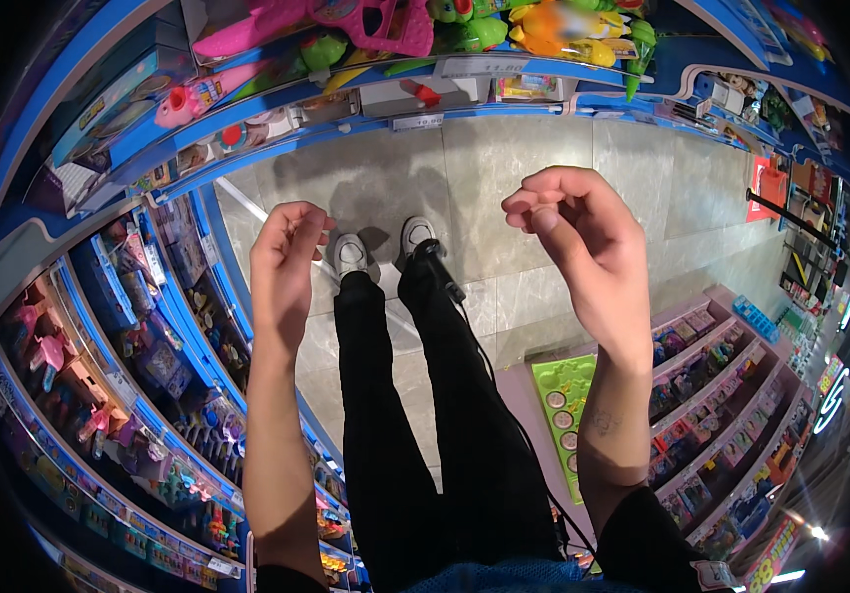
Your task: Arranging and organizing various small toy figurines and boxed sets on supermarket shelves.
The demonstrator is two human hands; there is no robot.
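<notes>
My left hand (290,248) is raised over the tiled floor (521,296), its fingers loosely curled with nothing in them. To the right, my right hand (580,230) is also empty, thumb and fingers bent and slightly apart. Neither hand touches a shelf. Past them, at the top, a shelf carries a pink plastic toy gun (373,22), a pink fish-shaped toy (206,93), green toys (473,33) and a yellow and orange toy (569,30). Below my hands show my white shoes (417,233) and black trouser legs, with a black cylindrical device (443,274) on a cable by one leg.
Blue shelving (165,319) full of packaged toys curves along the left. At lower right stands a pink tiered rack (721,415) of small packets, beside a green tray (562,408) with round pieces. A red sign (762,189) is farther right.
</notes>
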